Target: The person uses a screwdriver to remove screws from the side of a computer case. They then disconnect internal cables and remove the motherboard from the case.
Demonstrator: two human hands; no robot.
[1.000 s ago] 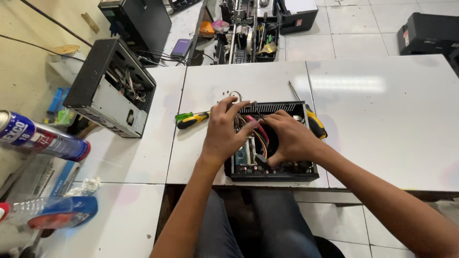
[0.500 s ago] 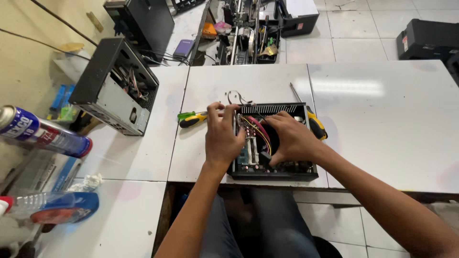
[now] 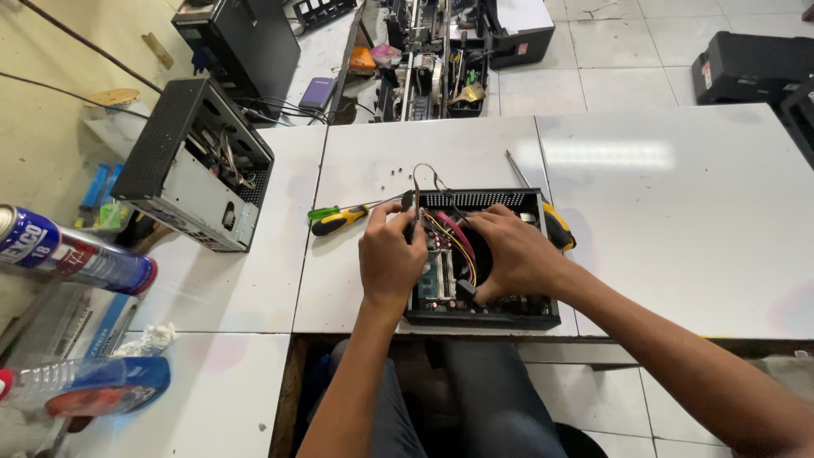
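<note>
While spray cans (image 3: 76, 254) lie well off to the left of the fingers and a second opened metal case (image 3: 191, 165) stands tilted beyond them, a person seated at a white table (image 3: 678, 220) works inside a small black computer case (image 3: 479, 315). A yellow-and-green screwdriver (image 3: 339, 219) rests just left of the left hand (image 3: 390, 259), its long axis running left to right, handle toward the far left. The left hand's fingers are curled in a pinch at the case's near-left wall, closed on what appears to be the wire bundle (image 3: 454, 237) that rises and loops toward the far side; the exact contact is hidden. Directly right of those fingers, across the coloured wires, the right hand (image 3: 513, 254) is cupped palm-down over the case's interior, fingers bent, whatever they grip concealed. Another yellow-handled tool (image 3: 558, 227) peeks out just beyond the right hand. Both hands sit inside the case, the left nearer the wires
</note>
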